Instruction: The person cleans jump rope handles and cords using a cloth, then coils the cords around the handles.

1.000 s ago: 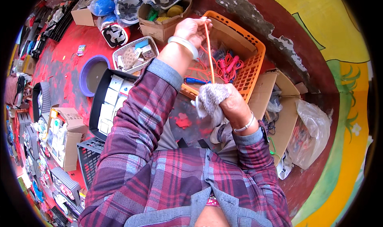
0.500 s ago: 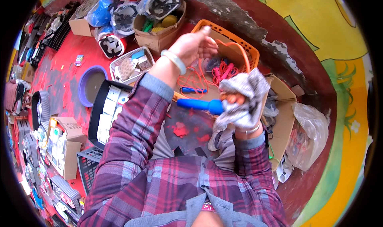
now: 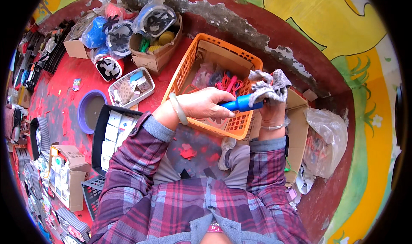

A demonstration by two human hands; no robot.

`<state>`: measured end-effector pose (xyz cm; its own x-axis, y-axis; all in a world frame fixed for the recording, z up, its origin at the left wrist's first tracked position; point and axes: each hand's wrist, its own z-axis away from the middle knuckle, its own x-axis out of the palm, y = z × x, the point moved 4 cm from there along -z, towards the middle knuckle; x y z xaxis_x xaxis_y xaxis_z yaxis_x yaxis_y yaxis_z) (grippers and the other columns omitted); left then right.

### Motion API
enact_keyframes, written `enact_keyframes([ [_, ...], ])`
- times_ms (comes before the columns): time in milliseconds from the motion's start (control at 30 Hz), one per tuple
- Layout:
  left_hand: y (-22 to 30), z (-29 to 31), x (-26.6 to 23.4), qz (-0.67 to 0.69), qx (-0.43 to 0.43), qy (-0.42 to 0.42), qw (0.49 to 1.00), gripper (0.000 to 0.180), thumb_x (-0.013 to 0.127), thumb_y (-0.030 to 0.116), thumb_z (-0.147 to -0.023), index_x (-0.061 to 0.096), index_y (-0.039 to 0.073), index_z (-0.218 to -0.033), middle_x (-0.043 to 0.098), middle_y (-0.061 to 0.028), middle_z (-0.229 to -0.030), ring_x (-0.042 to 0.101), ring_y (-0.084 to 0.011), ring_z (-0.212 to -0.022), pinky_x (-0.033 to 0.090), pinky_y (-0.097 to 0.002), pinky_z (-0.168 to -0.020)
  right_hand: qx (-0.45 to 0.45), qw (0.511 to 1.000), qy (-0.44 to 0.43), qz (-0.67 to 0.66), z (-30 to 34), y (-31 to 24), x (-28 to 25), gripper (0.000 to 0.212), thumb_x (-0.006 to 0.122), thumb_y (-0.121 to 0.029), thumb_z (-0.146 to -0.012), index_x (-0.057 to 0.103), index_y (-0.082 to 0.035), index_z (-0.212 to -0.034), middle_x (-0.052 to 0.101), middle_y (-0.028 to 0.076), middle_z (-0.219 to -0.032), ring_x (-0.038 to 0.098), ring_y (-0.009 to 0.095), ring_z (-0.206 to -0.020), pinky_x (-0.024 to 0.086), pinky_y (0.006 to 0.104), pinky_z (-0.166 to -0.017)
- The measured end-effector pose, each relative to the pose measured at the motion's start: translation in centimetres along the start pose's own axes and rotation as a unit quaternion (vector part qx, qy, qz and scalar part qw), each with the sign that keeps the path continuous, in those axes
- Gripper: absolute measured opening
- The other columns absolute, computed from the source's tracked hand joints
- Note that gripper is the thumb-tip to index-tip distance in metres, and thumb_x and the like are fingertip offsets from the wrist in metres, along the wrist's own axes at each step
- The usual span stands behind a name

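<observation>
A blue skipping rope handle (image 3: 243, 103) lies almost level between my hands, over the near right part of an orange plastic basket (image 3: 238, 125). My left hand (image 3: 201, 103) is closed around the handle's narrower left end, thumb and fingers on either side. At the wider right end, my right hand (image 3: 271, 113) grips a crumpled grey cloth (image 3: 274, 88) against the handle. The cloth covers that end and most of the right fingers. Pink rope handles (image 3: 234, 83) and red cords rest inside the basket, along with clear plastic bags.
Behind my right forearm stands an open cardboard box (image 3: 296, 134) with a clear plastic bag (image 3: 328, 145) beside it. To the left are a white basket (image 3: 147, 88), a purple basin (image 3: 81, 117) and a black tray (image 3: 98, 145) of white boxes. A peeling wall (image 3: 240, 25) curves behind.
My left hand has come down from above the basket and taken hold of the blue handle. The orange cord loop that rose above the cloth no longer shows. The view has shifted slightly.
</observation>
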<state>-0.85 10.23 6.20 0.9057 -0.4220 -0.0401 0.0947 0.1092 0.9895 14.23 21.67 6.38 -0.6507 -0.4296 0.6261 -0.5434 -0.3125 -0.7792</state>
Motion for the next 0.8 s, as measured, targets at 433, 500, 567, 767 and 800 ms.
enact_keyframes([
  [433,-1.8,0.7,-4.6,0.414,0.124,0.158,0.888,0.038,0.06,0.014,-0.083,0.044,-0.001,-0.114,0.057,-0.0069,-0.084,0.058,-0.0149,-0.07,0.049,-0.0263,-0.065,-0.088,0.964,0.158,0.194,0.2,-5.1,-5.2,0.039,0.05,-0.031,-0.091,0.052,0.001,-0.113,0.061,0.014,-0.103,0.058,0.023,-0.094,0.046,0.0363,-0.085],
  [500,-1.9,0.3,-4.4,0.415,0.127,0.165,0.886,0.041,0.06,0.012,-0.083,0.042,0.0,-0.117,0.056,-0.0073,-0.087,0.058,-0.0149,-0.071,0.049,-0.0263,-0.066,-0.095,0.984,0.111,0.099,0.3,-4.8,-4.5,0.04,0.051,-0.029,-0.09,0.049,0.0,-0.118,0.059,0.017,-0.107,0.056,0.027,-0.099,0.044,0.0417,-0.09],
  [567,-1.7,0.1,-3.7,0.417,0.123,0.172,0.884,0.043,0.06,0.011,-0.082,0.04,0.002,-0.12,0.056,-0.0077,-0.09,0.058,-0.0149,-0.071,0.049,-0.0263,-0.065,-0.057,0.996,0.053,-0.054,0.4,-4.0,-1.8,0.045,0.052,-0.033,-0.089,0.045,-0.002,-0.121,0.048,0.024,-0.121,0.047,0.034,-0.112,0.035,0.0492,-0.098],
  [767,-1.1,-1.3,-1.2,0.222,0.117,0.231,0.94,0.042,0.058,0.015,-0.085,0.038,0.005,-0.12,0.055,-0.0044,-0.078,0.056,-0.0116,-0.068,0.049,-0.0253,-0.062,-0.01,0.992,0.037,-0.123,-0.9,0.1,0.7,0.046,0.051,-0.042,-0.087,0.052,-0.001,-0.108,0.056,0.016,-0.102,0.05,0.034,-0.105,0.037,0.0505,-0.095],
  [800,-1.5,-1.6,-0.9,0.134,0.1,0.271,0.948,0.043,0.059,0.016,-0.085,0.037,0.004,-0.12,0.055,-0.005,-0.078,0.057,-0.0112,-0.069,0.049,-0.0258,-0.061,-0.03,0.991,0.073,-0.109,-1.3,0.8,0.7,0.046,0.053,-0.042,-0.086,0.052,-0.001,-0.107,0.057,0.014,-0.099,0.051,0.033,-0.104,0.039,0.0484,-0.094],
])
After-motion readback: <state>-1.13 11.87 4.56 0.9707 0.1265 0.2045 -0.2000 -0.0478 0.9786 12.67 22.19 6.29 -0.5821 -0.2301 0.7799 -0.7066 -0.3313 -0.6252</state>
